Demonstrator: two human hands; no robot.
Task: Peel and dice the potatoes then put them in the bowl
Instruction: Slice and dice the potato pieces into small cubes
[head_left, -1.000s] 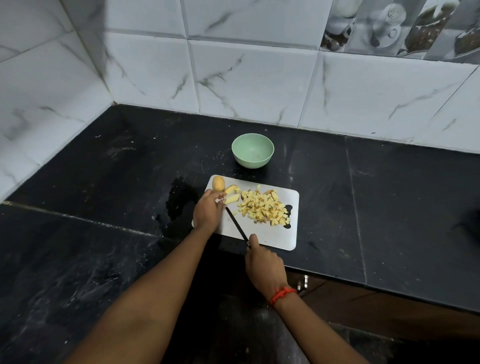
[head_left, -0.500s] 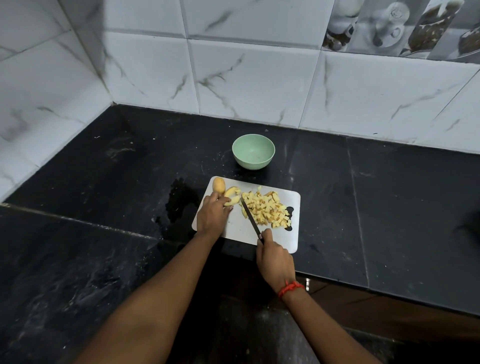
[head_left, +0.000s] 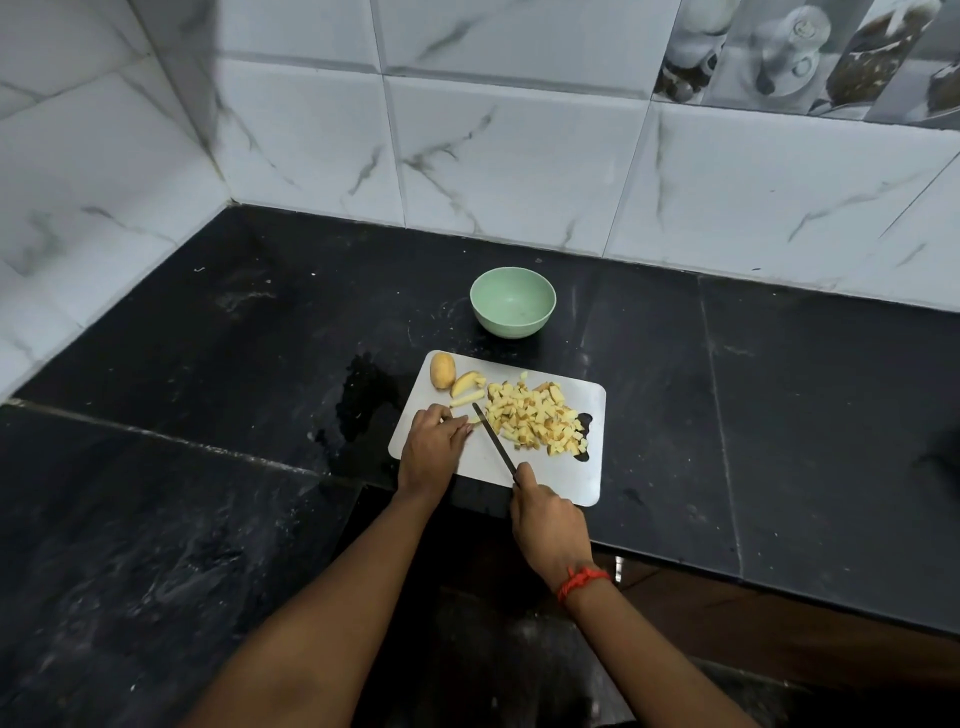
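A white cutting board (head_left: 582, 483) lies on the black counter. On it sit a pile of diced potato (head_left: 535, 418), a whole unpeeled potato (head_left: 442, 370) at the far left corner, and two potato wedges (head_left: 466, 389) beside it. My left hand (head_left: 434, 447) presses a potato strip down on the board, fingers curled over it; most of the strip is hidden. My right hand (head_left: 548, 525) grips the handle of a black knife (head_left: 493, 440), whose blade rests on the board right next to my left fingers. The empty green bowl (head_left: 513, 301) stands behind the board.
Marble-patterned tiled walls (head_left: 467, 156) close off the back and left of the counter. A wet patch (head_left: 358, 400) lies on the counter left of the board. The counter's front edge (head_left: 727, 571) runs just below the board.
My left hand has slid back from the wedges toward me, holding one strip. The knife swung to the diced pile and now sits back beside my left fingers.
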